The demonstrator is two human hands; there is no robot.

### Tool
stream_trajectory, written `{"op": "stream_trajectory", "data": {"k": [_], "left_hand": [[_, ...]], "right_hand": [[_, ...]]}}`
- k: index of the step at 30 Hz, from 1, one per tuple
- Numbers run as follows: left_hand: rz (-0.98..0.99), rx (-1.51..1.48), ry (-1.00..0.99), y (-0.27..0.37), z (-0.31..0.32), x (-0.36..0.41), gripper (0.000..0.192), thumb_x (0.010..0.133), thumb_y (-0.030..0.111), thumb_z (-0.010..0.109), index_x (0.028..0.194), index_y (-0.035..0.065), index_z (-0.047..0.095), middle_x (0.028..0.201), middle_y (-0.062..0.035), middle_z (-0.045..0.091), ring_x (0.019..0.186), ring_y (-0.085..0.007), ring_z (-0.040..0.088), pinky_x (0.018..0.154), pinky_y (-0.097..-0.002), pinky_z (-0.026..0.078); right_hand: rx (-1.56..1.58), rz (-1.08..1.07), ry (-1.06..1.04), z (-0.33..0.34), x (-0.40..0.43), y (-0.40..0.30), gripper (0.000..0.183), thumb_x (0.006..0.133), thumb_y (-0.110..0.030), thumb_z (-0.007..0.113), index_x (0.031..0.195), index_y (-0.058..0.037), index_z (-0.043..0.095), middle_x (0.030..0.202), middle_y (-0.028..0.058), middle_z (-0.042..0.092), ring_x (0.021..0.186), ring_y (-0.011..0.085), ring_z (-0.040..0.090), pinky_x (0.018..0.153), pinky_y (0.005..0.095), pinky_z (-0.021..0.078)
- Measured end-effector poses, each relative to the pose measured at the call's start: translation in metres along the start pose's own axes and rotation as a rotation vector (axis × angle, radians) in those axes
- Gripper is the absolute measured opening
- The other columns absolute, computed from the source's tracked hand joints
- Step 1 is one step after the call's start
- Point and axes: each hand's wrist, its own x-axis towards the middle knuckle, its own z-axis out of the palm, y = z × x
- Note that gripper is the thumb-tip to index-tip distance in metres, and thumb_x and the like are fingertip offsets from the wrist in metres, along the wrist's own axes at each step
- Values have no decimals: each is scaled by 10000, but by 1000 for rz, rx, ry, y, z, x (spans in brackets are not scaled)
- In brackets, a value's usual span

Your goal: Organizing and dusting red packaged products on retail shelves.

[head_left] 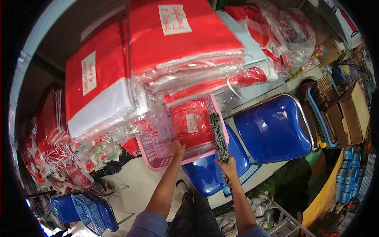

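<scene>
A pink plastic basket (152,161) sits before me, partly on a blue padded chair seat (204,174). Inside it lies a plastic-wrapped packet of folded red cloth (180,118) with a white handwritten label. My left hand (177,148) touches the packet's near left corner; its fingertips are partly hidden, so a grip cannot be made out. In my right hand (228,166) is a grey fluffy duster (219,136), its head lying across the basket's right rim. Large wrapped stacks of red and white cloth (183,38) rise just beyond the basket.
Another wrapped red-and-white stack (100,86) overhangs the basket's left side. A second blue chair (272,130) stands at the right, near a blue basket (311,112) and cardboard boxes (353,112). Bagged goods (262,204) lie low right. Lower left are blue chairs (63,209) with a blue basket (86,211).
</scene>
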Motion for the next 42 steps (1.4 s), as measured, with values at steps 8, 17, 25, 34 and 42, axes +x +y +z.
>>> {"op": "stream_trajectory", "data": {"k": [8,17,25,34,42], "left_hand": [[122,19,124,-3,7,11,583,635,420,733,1006,17,533,902,-160,617,798,-315,623,666,-406,509],[58,93,-77,-18,13,30,688,619,490,726,1083,36,497,982,-144,611,841,-298,626,689,-383,515],[-43,7,100,7,15,14,631,612,510,718,1011,53,544,978,-128,611,855,-293,619,718,-391,509],[129,-1029,-69,17,-8,35,262,690,228,658,711,9,517,684,-87,550,613,-186,553,585,-337,457],[-5,-1537,-334,21,-114,-106,498,637,25,657,1107,20,493,942,-79,570,878,-198,561,756,-324,477]], "right_hand": [[-72,169,-33,-7,-15,6,321,659,-110,718,923,25,596,805,172,643,763,265,641,670,344,470],[-36,191,-41,-4,-20,1,314,664,-117,721,905,38,593,791,166,644,747,257,635,670,341,469],[-32,216,-20,-7,-25,9,303,662,-128,727,876,43,597,772,171,644,729,248,640,648,342,469],[55,266,-37,-6,-33,8,267,679,-141,727,832,24,583,666,107,601,584,154,573,508,314,440],[631,389,89,-62,-65,-60,274,791,-277,659,914,-51,567,678,17,561,470,86,505,360,226,372]]}}
